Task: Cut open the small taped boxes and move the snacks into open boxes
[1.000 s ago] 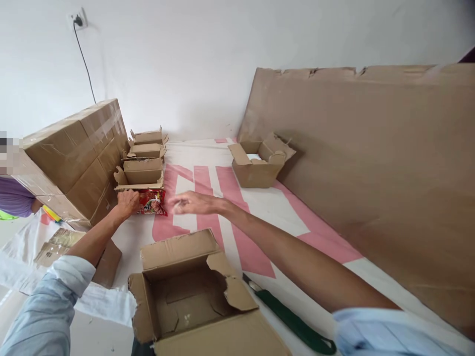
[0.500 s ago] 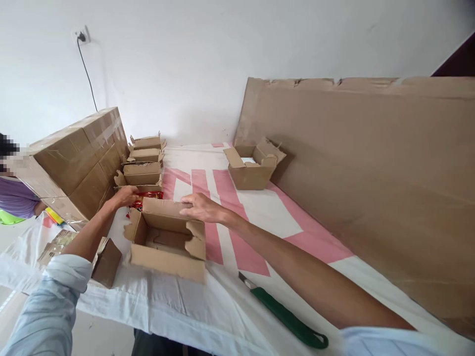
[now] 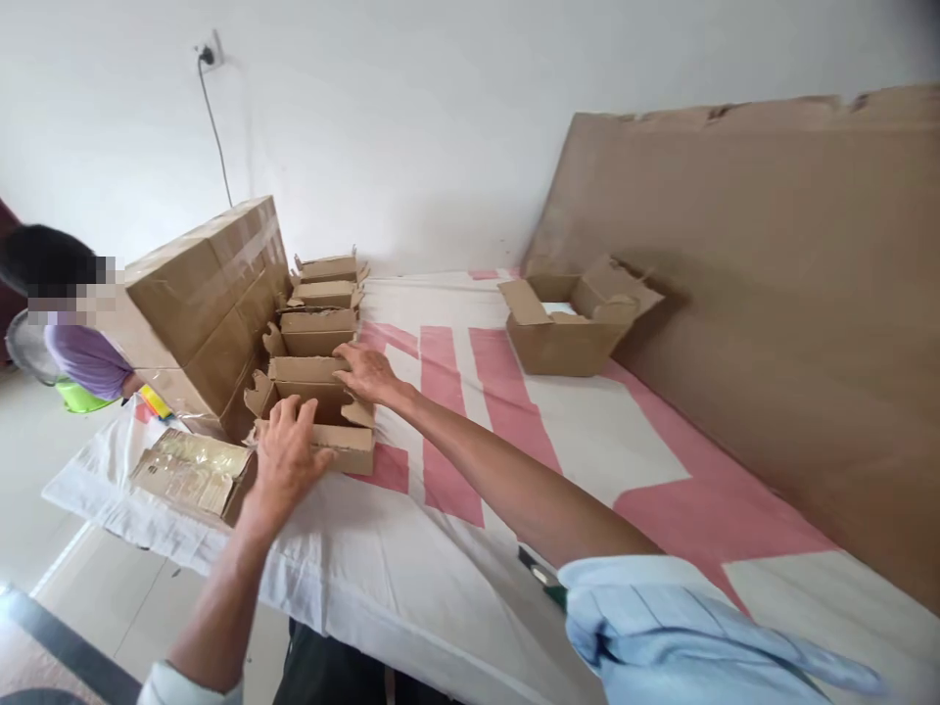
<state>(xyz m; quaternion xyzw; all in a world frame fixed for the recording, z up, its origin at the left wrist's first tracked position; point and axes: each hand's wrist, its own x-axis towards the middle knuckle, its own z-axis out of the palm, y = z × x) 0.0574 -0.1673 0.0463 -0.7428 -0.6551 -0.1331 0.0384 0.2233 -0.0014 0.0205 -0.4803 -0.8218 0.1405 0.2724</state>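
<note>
A small open cardboard box (image 3: 323,446) sits at the near end of a row of similar open boxes (image 3: 312,328) on a white and pink cloth (image 3: 587,441). My left hand (image 3: 285,458) rests spread on the near front edge of that box. My right hand (image 3: 369,373) lies on its far right rim, fingers on the cardboard. The red packet seen earlier is hidden.
A stack of large taped cartons (image 3: 206,304) stands left of the row. Another open box (image 3: 569,328) sits by a big cardboard sheet (image 3: 771,323) leaning on the wall. A flat brown packet (image 3: 192,472) lies at the left edge. Another person (image 3: 80,333) is at far left.
The open box has slid away from me, up against the row of boxes, covering the red packet. My left hand moved from the packet to the box's front edge.
</note>
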